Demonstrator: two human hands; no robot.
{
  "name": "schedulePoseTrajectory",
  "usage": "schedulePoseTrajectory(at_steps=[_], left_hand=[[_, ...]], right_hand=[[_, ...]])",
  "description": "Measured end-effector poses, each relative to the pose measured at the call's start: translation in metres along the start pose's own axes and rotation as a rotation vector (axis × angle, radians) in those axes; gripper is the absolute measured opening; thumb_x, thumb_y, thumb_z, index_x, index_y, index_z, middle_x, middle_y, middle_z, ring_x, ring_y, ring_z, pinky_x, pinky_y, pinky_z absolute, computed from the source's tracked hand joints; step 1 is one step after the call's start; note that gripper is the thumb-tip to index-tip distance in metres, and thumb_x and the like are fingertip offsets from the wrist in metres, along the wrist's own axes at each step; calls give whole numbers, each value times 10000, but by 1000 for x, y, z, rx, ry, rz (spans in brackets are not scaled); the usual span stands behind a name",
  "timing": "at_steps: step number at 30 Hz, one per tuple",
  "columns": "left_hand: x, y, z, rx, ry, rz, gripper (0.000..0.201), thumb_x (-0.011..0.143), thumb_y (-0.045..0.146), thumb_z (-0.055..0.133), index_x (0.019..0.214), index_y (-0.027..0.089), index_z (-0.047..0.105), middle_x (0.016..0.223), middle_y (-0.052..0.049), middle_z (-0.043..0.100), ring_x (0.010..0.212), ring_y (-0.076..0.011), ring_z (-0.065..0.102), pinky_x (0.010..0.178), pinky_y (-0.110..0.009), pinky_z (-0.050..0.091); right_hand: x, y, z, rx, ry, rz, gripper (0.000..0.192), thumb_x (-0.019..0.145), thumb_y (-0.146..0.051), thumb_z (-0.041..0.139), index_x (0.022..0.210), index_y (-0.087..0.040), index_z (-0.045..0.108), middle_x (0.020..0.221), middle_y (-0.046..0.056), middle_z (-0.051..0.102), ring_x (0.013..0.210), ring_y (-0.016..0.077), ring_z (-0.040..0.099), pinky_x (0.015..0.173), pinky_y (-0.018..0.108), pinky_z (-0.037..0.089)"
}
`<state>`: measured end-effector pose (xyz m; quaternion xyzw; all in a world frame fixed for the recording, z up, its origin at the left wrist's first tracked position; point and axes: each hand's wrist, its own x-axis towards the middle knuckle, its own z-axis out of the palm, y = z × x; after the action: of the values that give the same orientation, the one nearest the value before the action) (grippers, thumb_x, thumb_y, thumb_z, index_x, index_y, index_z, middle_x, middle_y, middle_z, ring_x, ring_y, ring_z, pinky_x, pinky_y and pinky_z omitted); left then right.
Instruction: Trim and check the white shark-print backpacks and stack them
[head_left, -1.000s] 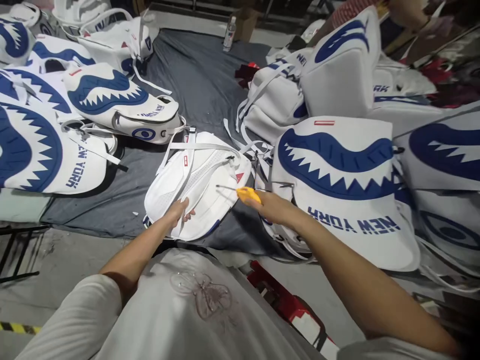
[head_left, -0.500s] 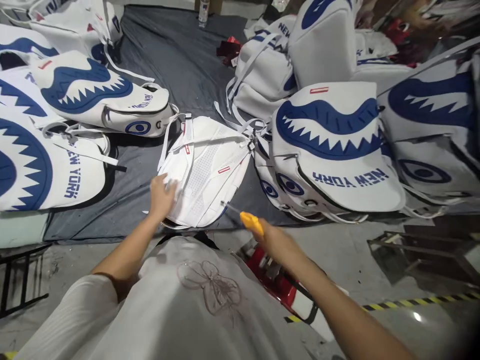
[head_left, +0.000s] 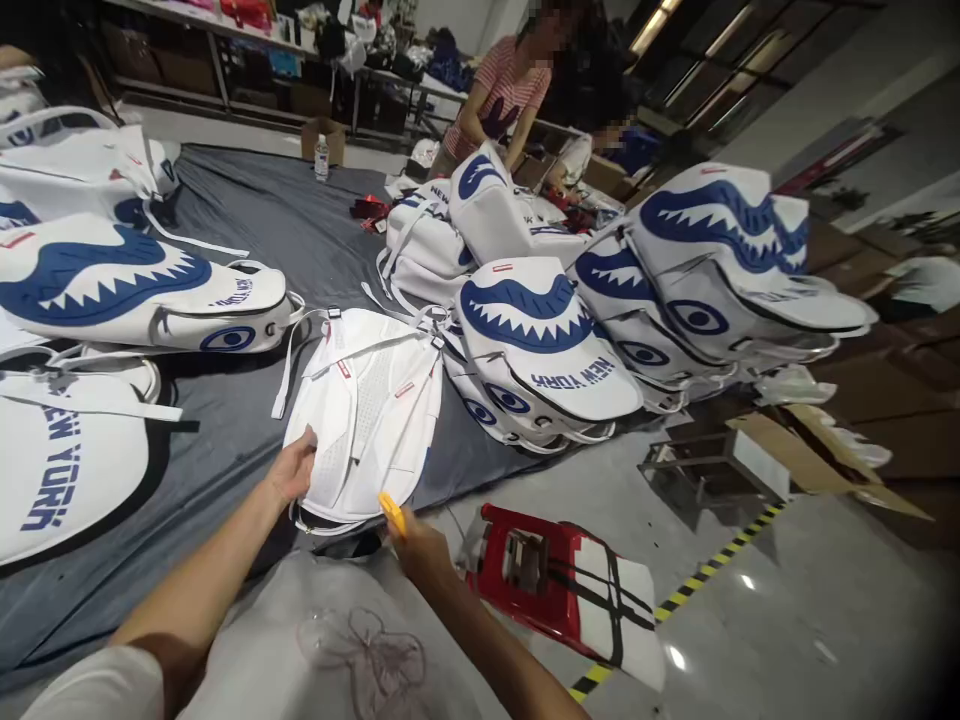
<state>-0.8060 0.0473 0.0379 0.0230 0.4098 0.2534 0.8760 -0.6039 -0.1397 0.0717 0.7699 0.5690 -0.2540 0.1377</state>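
A white backpack lies on the grey cloth in front of me, its padded back panel and straps facing up. At its left edge, my left hand is closed on the side, the fingertips partly hidden. My right hand is wrapped around a yellow-handled tool by the bag's lower right edge. The tool's tip is hard to make out against the white material.
More white backpacks with blue shark mouths stand close on the right; others lie left. The grey cloth covers the table. A red stool stands on the floor. Across the table, a person bends over.
My view has lifted and turned right, showing more of the room. My right hand has brought the yellow-handled tool in close to the bag's lower edge. My left hand stays at its left side.
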Motion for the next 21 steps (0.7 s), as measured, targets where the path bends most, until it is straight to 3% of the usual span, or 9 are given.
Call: schedulePoseTrajectory(at_steps=[3, 8, 13, 17, 21], left_hand=[[4, 0, -10, -49, -52, 34, 555, 1012, 484, 390, 1381, 99, 545, 987, -177, 761, 969, -331, 746, 930, -521, 572], [14, -1, -24, -69, -81, 37, 645, 990, 553, 401, 1452, 112, 490, 1034, -180, 759, 1059, -338, 721, 986, -524, 547], [34, -5, -32, 57, -225, 31, 827, 898, 686, 498, 1463, 83, 469, 1121, -215, 735, 1174, -366, 666, 1040, -533, 504], [43, -7, -12, 74, -160, 65, 845, 878, 715, 497, 1460, 103, 460, 1107, -206, 741, 1196, -366, 652, 1057, -537, 485], [47, -10, 12, -5, -25, 106, 743, 956, 664, 359, 1421, 99, 485, 1060, -187, 752, 1133, -343, 683, 1034, -525, 502]], right_hand=[[6, 1, 2, 3, 29, -4, 408, 1035, -427, 277, 1233, -275, 600, 1017, 48, 776, 967, 266, 734, 794, 319, 515], [6, 35, 10, -19, 74, 182, 412, 1031, -366, 282, 1267, -252, 600, 928, 100, 776, 864, 299, 748, 695, 358, 526], [50, 26, 9, -19, 161, 202, 500, 1055, -406, 235, 1320, -157, 578, 939, 140, 750, 869, 244, 741, 687, 287, 497], [81, 23, -7, -13, 138, 192, 451, 1042, -397, 327, 1272, -119, 596, 904, 151, 735, 805, 227, 719, 643, 281, 459], [80, 39, -14, 10, 116, 197, 480, 1057, -420, 267, 1313, -116, 536, 981, 169, 724, 895, 239, 710, 700, 292, 459]])
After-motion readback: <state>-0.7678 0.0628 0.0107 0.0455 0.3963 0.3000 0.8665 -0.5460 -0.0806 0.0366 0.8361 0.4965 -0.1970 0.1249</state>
